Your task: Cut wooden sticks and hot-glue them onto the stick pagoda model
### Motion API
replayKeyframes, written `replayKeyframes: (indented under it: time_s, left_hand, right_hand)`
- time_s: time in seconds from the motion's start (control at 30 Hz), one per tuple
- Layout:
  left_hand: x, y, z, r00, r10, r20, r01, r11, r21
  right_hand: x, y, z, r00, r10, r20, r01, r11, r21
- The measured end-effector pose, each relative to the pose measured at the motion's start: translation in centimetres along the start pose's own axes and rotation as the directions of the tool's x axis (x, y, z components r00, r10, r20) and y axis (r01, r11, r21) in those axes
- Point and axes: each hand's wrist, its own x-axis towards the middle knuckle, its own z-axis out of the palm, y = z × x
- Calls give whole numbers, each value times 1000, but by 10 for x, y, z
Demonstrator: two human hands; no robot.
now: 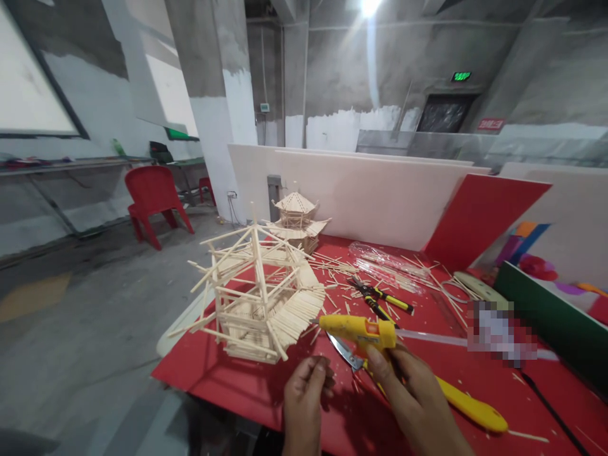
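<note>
An upright stick model (pixel 261 278) is found near the left front edge of the red worktop (pixel 199 367). Its lower roof is laid with close-set sticks on the right side, while mostly bare rafters are presented on the left. The covered side is turned towards the hands, presumably so that it can be reached without stretching.

A yellow glue gun (pixel 354 327) is held in the right hand (pixel 411 386), with the fingers wrapped around its grip. The nozzle is pointed at the roof's right edge and is placed just beside it; contact cannot be confirmed. The barrel is kept roughly level, probably for control of the tip. A translucent glue stick (pixel 430 337) is seen projecting from the rear.

The left hand (pixel 306 392) is held in front of the model, apart from it, with thumb and fingers drawn narrowly together; whether anything small is pinched cannot be told.

Beneath the gun, a silver blade (pixel 344 350) is noted, partly covered by the right hand. Black-and-yellow pliers (pixel 380 297) are laid beyond it among loose sticks (pixel 332 263), apparently left within reach. A second stick model (pixel 297 218), more fully roofed, is stood behind the first, possibly as a reference. White boards (pixel 370 196) are stood along the far side.
</note>
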Motion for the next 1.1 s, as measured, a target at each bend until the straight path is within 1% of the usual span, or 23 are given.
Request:
replayKeyframes:
  time_s: [0.07, 0.17, 0.27, 0.33, 0.4, 0.5, 0.6, 0.67, 0.73, 0.8, 0.9, 0.97, 1.1]
  left_hand:
    - [0, 0, 0, 1000, 3, 0, -3, 1000, -1]
    - [0, 0, -4, 1000, -2, -6, 2, 1000, -16]
    - [0, 0, -6, 1000, -9, -10, 9, 1000, -26]
    - [0, 0, -4, 1000, -12, -10, 12, 1000, -23]
    - [0, 1, -1, 1000, -12, -10, 12, 1000, -13]
    - [-2, 2, 2, 1000, -15, 5, 15, 1000, 4]
    - [-2, 4, 2, 1000, -16, 7, 16, 1000, -1]
    - [-2, 4, 0, 1000, -18, -8, 18, 1000, -15]
    - [-1, 3, -1, 999, -26, -23, 26, 999, -30]
    - [0, 2, -1, 999, -31, -28, 30, 999, -35]
    - [1, 0, 2, 1000, -27, -5, 27, 1000, -8]
    - [1, -1, 2, 1000, -22, 13, 22, 1000, 9]
    - [0, 0, 0, 1000, -21, 15, 21, 1000, -9]
  right_hand:
    - [6, -4, 6, 999, -47, 20, 47, 999, 13]
    - [10, -5, 12, 998, -61, 32, 60, 998, 26]
    - [2, 0, 8, 1000, -1, 8, 1, 1000, 28]
    - [-4, 3, 1, 999, 44, -21, -44, 999, 13]
    - [-5, 3, -3, 997, 59, -42, -59, 998, 1]
    - [4, 0, 2, 999, 32, -34, -31, 999, 24]
    - [16, -3, 13, 1000, -3, 13, 2, 998, 63]
    - [19, 0, 17, 999, -11, 42, 8, 997, 74]
    - [15, 5, 14, 999, 8, 44, -11, 998, 56]
    - [8, 11, 7, 999, 38, 11, -38, 999, 22]
    - [2, 12, 0, 999, 42, -28, -42, 999, -3]
    - [4, 8, 2, 999, 23, -23, -23, 1000, 14]
    - [12, 2, 13, 1000, -16, 19, 15, 999, 49]
